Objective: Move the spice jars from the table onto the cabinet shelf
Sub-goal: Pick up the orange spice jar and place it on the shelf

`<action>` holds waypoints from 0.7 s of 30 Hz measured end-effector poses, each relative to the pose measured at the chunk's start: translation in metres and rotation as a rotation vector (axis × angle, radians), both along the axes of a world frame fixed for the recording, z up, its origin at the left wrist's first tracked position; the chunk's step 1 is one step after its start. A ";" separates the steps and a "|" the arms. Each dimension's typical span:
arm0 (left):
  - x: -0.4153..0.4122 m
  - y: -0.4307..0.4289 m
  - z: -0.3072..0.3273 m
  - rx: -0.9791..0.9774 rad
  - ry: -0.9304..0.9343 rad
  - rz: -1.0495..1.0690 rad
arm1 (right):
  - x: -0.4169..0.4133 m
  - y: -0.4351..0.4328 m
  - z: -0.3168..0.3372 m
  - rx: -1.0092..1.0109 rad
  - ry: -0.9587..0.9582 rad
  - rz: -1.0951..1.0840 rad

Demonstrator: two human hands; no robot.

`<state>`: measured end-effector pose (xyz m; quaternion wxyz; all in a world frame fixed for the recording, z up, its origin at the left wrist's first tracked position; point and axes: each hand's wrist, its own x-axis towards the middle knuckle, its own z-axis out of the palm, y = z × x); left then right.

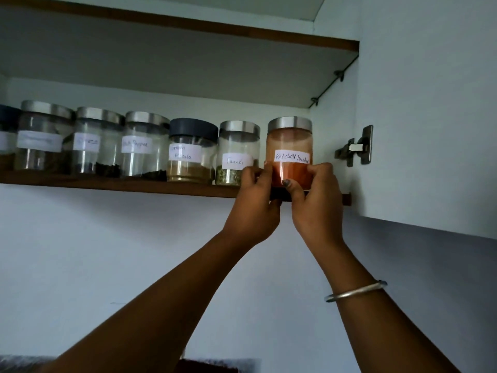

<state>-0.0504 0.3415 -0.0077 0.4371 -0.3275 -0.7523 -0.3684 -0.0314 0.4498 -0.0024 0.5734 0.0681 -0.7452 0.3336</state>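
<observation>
Pale kitchen wall (134, 251) fills the view below the red chilli powder jar (290, 141), which we take as our marker. The open cabinet's white side panel (430, 117) rises to the jar's right. The wooden cabinet shelf (107, 185) runs under the jar, and well above it an upper board (188, 25) closes the compartment.

Left of the jar, a row of jars (98, 141) stands upright along the same shelf. The fennel jar (238, 152) is just beside it, then come the dark-lidded garam masala jar (192, 150) and the black pepper jar (144, 144). Beyond those are three more, one of them cut off at the frame's edge. With six jars shelved and the chilli jar taking the right-end place, we judge the task far along. The table is out of view, so we cannot say whether any jars wait there.

Both hands reach up from below the jar. The left hand (252, 211) curls its fingers (265, 165) against the jar's lower left side. The right hand (317, 205) lays its thumb (286, 182) across the lower front, with its other fingers wrapped round the right side. The jar therefore sits between the two sets of fingers, gripped low, beneath its label. The hands hide its base, so we cannot tell whether it rests fully on the shelf. What is left, in our judgement, is to let it go.

A steel hinge (357, 146) sits on the panel to the jar's right. A metal bangle (355, 290) circles the right wrist, well below the jar.
</observation>
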 end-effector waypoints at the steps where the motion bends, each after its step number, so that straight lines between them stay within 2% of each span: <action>1: -0.001 0.002 -0.001 -0.007 0.019 0.006 | -0.003 0.001 0.000 0.014 -0.019 -0.040; 5: -0.001 0.011 -0.002 -0.021 0.077 0.022 | -0.010 0.000 -0.002 0.113 -0.049 -0.205; 9: -0.003 0.012 -0.006 -0.066 0.113 0.072 | -0.013 -0.003 -0.008 0.134 -0.091 -0.262; 13: -0.007 0.015 -0.008 -0.067 0.144 0.147 | -0.012 -0.003 -0.006 0.098 -0.151 -0.257; 21: -0.004 0.022 0.002 -0.101 0.043 0.227 | -0.009 0.004 0.005 0.070 -0.278 -0.193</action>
